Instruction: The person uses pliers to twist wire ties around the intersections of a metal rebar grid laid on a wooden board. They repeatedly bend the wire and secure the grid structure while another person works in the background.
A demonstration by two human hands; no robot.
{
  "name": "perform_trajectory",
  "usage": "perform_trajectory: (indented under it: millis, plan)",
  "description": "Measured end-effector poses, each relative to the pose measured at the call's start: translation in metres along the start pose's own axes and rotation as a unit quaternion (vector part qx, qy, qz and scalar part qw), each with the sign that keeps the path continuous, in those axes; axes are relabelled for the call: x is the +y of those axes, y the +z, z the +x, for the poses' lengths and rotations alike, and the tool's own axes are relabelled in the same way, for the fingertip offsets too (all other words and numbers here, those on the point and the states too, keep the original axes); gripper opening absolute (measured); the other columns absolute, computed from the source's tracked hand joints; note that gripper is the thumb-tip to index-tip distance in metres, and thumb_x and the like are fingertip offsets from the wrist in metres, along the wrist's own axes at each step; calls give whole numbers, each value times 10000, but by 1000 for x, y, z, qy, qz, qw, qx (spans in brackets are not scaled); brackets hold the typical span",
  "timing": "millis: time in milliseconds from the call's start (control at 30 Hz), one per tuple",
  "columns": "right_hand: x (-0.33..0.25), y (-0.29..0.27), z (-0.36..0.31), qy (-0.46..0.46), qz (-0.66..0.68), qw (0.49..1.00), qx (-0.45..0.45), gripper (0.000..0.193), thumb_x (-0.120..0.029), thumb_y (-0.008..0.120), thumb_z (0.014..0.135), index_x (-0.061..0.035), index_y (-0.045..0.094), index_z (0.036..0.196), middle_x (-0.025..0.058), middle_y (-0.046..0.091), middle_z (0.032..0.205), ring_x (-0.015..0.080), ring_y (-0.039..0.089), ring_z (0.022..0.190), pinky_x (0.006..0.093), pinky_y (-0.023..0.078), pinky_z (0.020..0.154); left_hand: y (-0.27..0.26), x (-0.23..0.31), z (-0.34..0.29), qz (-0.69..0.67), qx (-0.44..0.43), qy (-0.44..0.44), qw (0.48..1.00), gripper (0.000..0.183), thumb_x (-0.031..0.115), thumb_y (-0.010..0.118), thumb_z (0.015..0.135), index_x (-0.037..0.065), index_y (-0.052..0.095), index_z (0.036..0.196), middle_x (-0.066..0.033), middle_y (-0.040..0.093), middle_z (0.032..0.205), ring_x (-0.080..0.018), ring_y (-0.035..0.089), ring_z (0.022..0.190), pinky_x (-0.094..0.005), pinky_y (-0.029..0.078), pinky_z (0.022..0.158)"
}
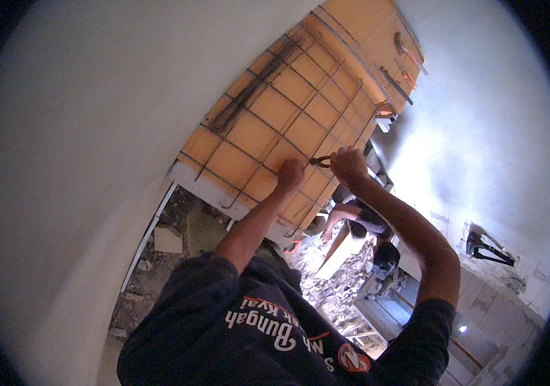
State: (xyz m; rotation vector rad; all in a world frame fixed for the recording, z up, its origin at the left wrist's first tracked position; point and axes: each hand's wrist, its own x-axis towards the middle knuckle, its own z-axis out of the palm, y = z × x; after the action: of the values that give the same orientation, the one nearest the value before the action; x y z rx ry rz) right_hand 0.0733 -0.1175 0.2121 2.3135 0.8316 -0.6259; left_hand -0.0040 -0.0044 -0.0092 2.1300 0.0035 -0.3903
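Observation:
A grid of thin steel rebar (279,133) lies over an orange wooden panel (265,103). In my right hand (350,166) is a pair of pincers (320,162), its handles gripped and its jaws at a bar crossing. Just left of the jaws my left hand (291,174) is closed against the grid; what its fingers pinch, if anything, is hidden. A long bundle of thin dark wire (249,93) rests across the bars toward the panel's far left.
On the panel's far right ledge lie a hammer (409,50), a dark bar-like tool (396,86) and an orange-handled tool (408,78). Below the panel, another person (368,222) bends over rubble (320,257). Pale walls (94,128) rise on both sides. A black bracket-like object (488,249) stands at right.

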Motion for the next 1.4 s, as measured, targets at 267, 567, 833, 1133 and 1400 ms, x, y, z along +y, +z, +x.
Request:
perform_trajectory:
  millis: [267,567,833,1133,1400]
  plan:
    - [24,34,10,226,551,744,-303,602,-515,422,1036,-11,638,789,91,570,551,261,579,396,405,533,405,27,-18,14,13,20,15,1000,219,224,627,900,11,649,946,-229,656,967,-414,650,921,-517,525,791]
    - [29,80,-22,-28,220,971,-87,380,-240,626,903,-92,578,1249,273,667,1073,348,663,1076,465,582,809,0,13,-1,-80,60,48,994,205,107,645,853,22,604,1035,-216,642,993,-409,637,945,-522,508,836]
    - [26,71,-44,-44,155,984,-69,418,-224,613,906,-275,555,1316,98,732,836,319,731,793,460,582,683,-16,28,-11,-79,112,29,990,299,79,611,864,15,576,1154,-225,618,1071,-417,620,990,-532,494,860]
    - [9,44,-63,75,33,996,-18,365,-268,554,955,-297,589,1317,173,673,1099,407,547,1213,685,367,952,-28,18,21,103,67,192,974,179,137,612,884,72,623,1050,-155,614,1012,-352,673,832,-464,554,682]
    - [0,25,-58,110,-22,993,-21,359,-310,592,911,-224,633,1257,280,552,1343,467,338,1385,723,185,1085,-48,22,68,295,-10,426,855,121,195,659,847,89,663,906,-75,614,957,-235,689,677,-400,543,528]
